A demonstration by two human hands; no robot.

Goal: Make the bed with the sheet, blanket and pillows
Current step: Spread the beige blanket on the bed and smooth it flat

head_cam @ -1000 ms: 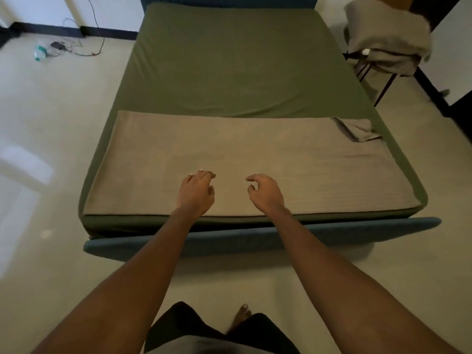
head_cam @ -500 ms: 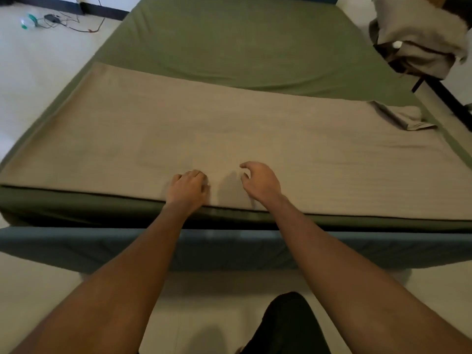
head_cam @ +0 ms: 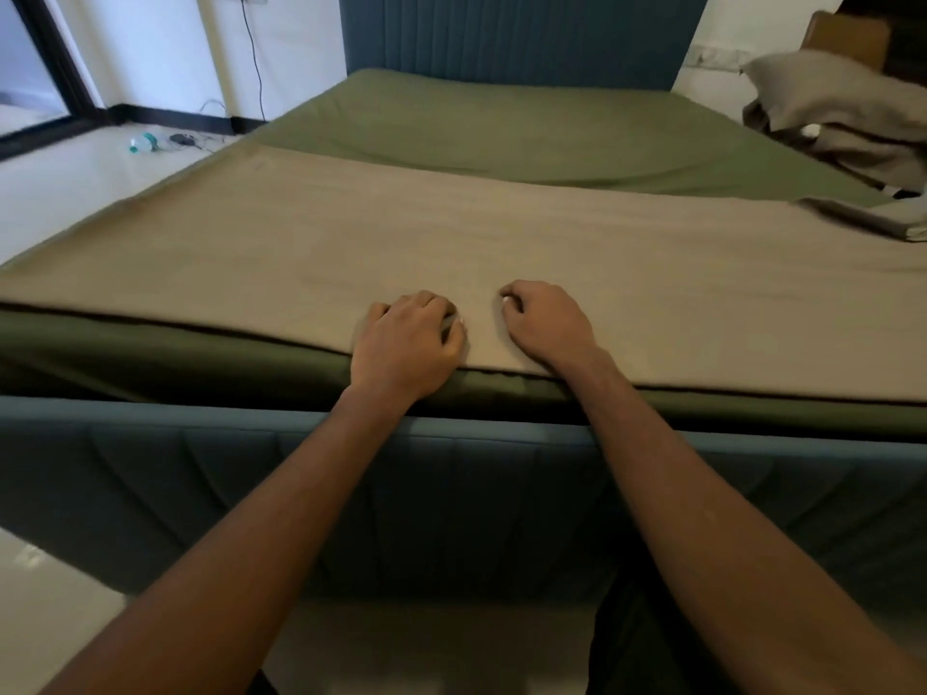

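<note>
Both bare forearms reach forward and slightly inward over the blue footboard point(head_cam: 200, 469) of the bed, wrists low at the mattress edge. The left hand point(head_cam: 409, 343) lies knuckles up on the near hem of the tan blanket point(head_cam: 451, 243), its fingers curled under and the thumb tucked against them, clenched on the fabric. The right hand point(head_cam: 547, 326) sits just beside it, apart by a narrow strip of cloth, with its fingers curled the same way, gripping the blanket a little farther in from the hem.

The blanket lies flat across the foot half of the bed, with one corner turned back at the far right. Beyond it the green sheet point(head_cam: 526, 137) covers the mattress up to the blue headboard point(head_cam: 501, 37). A heap of tan bedding point(head_cam: 842, 112) rests off the bed at the right. A bottle point(head_cam: 143, 143) lies on the floor at the left.
</note>
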